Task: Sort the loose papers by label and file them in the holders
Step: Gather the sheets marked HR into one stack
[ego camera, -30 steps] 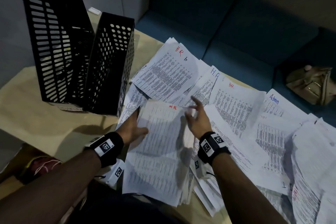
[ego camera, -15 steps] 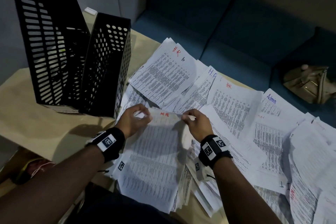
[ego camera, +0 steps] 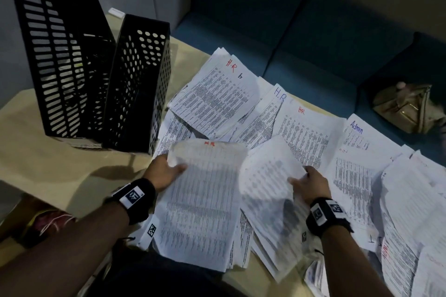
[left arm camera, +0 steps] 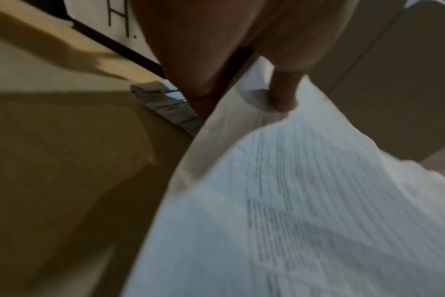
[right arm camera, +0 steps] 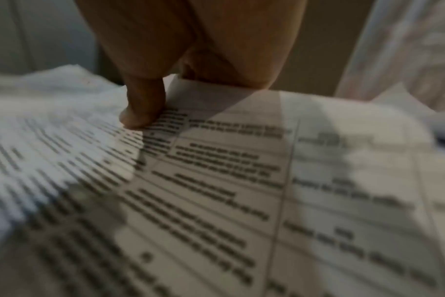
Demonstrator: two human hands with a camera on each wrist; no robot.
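My left hand [ego camera: 166, 171] grips the left edge of a thick stack of printed sheets [ego camera: 200, 200] marked HR in red at the top; its thumb [left arm camera: 283, 92] lies on the top sheet [left arm camera: 305, 201]. My right hand [ego camera: 307, 182] pinches the edge of a separate sheet [ego camera: 270, 183] lifted off to the right, thumb [right arm camera: 142, 108] on the print [right arm camera: 241, 191]. Two black perforated holders [ego camera: 70, 62] [ego camera: 137, 84] stand upright at the left of the table [ego camera: 60, 171]. Loose papers [ego camera: 217, 94] marked HR and Admin [ego camera: 354, 132] spread across the table's right.
A dark blue sofa [ego camera: 313, 38] runs behind the table, with a tan bag [ego camera: 407, 108] on it at the right. More paper piles [ego camera: 415, 224] cover the table's right end. Bare tabletop lies in front of the holders.
Both hands held the top of one HR stack half a second ago. Now the right hand has pulled a sheet away to the right, while the left hand keeps the stack.
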